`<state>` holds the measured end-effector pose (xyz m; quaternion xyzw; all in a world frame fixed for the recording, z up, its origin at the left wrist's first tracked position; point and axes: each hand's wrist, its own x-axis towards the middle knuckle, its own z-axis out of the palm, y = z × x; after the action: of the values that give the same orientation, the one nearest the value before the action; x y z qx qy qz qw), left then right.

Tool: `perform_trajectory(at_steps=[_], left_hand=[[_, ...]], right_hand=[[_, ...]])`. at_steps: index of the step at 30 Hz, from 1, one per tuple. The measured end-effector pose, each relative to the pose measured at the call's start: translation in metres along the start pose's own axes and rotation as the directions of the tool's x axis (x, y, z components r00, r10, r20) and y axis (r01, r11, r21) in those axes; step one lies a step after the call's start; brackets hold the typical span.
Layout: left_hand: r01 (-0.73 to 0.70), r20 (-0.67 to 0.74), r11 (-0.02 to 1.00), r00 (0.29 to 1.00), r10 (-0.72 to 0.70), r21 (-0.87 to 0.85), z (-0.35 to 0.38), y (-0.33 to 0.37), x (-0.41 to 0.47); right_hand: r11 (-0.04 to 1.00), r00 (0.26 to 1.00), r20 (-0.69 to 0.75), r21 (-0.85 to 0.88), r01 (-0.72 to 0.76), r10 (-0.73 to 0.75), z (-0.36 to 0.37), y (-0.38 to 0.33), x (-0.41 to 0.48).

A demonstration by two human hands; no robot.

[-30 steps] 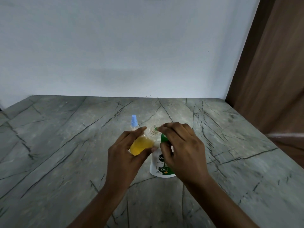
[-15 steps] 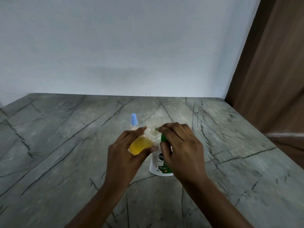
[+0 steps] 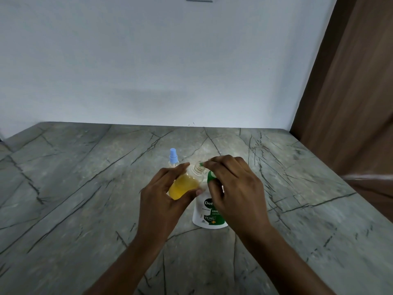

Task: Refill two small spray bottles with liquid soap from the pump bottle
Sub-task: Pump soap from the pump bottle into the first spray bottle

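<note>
My left hand [image 3: 161,199] grips a small clear spray bottle [image 3: 185,184] partly filled with yellow soap, tilted so its uncapped threaded neck points up and right. My right hand [image 3: 231,188] lies over the green pump head of the white and green pump bottle [image 3: 207,213], which stands on the stone counter [image 3: 85,188]; its fingers curl over the pump and hide most of it, with the green spout at the small bottle's mouth. A second small spray bottle with a blue sprayer cap [image 3: 173,157] stands just behind my left hand.
A white wall rises behind the counter. A brown wooden panel [image 3: 350,103] borders the counter on the right. The counter's right edge drops off near the lower right.
Both hands and the bottles hold nearly the same pose; the view has shifted slightly.
</note>
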<state>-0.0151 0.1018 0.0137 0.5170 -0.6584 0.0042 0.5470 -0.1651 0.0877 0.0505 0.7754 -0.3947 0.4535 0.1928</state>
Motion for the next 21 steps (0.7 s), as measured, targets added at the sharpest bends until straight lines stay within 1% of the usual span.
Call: perform_trajectory(at_steps=[5, 11, 15, 21], left_hand=[[0.015, 0.013, 1.000, 1.000, -0.014, -0.014, -0.001, -0.001, 0.000], [-0.012, 0.065, 1.000, 0.998, 0.010, 0.025, -0.004, -0.006, 0.000], [0.001, 0.066, 1.000, 0.998, -0.001, 0.000, -0.005, -0.006, 0.001], [0.009, 0.103, 0.999, 0.995, -0.006, -0.036, -0.005, -0.009, 0.002]], right_hand=[[1.000, 1.000, -0.024, 0.003, -0.005, 0.005, 0.004, 0.000, -0.004], [1.000, 1.000, -0.017, 0.000, -0.020, 0.020, 0.008, -0.003, -0.013], [1.000, 1.000, -0.011, -0.003, 0.000, 0.000, 0.006, 0.000, -0.008], [1.000, 1.000, 0.001, -0.004, 0.022, -0.022, 0.002, 0.003, -0.002]])
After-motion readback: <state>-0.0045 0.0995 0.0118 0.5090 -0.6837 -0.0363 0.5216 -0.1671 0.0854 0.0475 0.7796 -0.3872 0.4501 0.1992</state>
